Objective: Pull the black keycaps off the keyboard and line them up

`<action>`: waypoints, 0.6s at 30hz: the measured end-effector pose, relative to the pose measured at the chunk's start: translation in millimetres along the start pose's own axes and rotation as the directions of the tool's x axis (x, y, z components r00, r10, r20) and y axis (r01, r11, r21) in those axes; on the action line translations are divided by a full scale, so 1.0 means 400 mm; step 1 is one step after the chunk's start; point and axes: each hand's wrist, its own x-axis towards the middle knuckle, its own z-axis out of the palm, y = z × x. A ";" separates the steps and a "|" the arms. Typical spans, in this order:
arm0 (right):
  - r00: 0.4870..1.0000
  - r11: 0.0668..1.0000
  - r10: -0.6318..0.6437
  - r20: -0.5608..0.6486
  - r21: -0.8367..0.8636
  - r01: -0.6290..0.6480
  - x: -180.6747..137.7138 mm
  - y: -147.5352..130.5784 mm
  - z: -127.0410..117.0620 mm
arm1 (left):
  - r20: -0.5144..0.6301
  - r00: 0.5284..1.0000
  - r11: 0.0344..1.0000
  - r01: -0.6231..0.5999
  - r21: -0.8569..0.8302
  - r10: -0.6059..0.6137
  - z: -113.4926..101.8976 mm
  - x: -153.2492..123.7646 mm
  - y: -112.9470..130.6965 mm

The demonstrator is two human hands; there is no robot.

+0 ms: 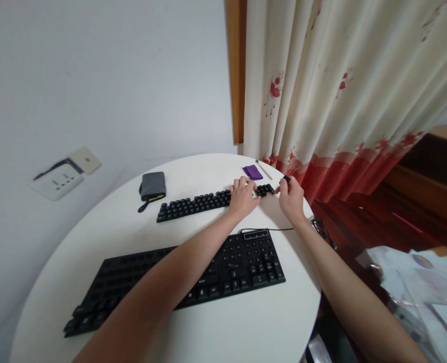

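A black keyboard (242, 262) lies near me on the round white table (227, 333), with many keycaps gone from its left half. Beyond it, loose black keycaps (193, 205) stand laid out in rows. My left hand (242, 195) rests curled on the right part of those rows, fingers bent down onto the keycaps. My right hand (291, 197) is at the rows' right end, pinching a small black keycap (286, 178) between thumb and fingers, raised slightly above the table.
A grey pouch (152, 185) with a strap lies at the back left of the table. A purple cloth (253, 172) and a thin stick (264, 169) sit at the back edge by the curtain (340, 91). The keyboard's cable (322, 229) hangs off the right. Papers (424, 282) lie lower right.
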 end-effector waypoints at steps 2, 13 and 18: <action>1.000 1.000 0.002 0.003 0.003 -0.003 0.000 0.000 0.000 | 0.011 1.000 1.000 -0.004 0.012 0.004 0.001 0.000 0.000; 1.000 1.000 0.006 -0.005 0.012 -0.006 0.005 0.007 0.004 | 0.000 1.000 1.000 -0.002 0.016 0.002 0.008 0.003 0.001; 0.993 0.992 -0.041 0.110 0.124 0.027 -0.019 -0.045 -0.036 | -0.053 0.999 1.000 -0.002 -0.008 0.002 -0.003 0.001 0.010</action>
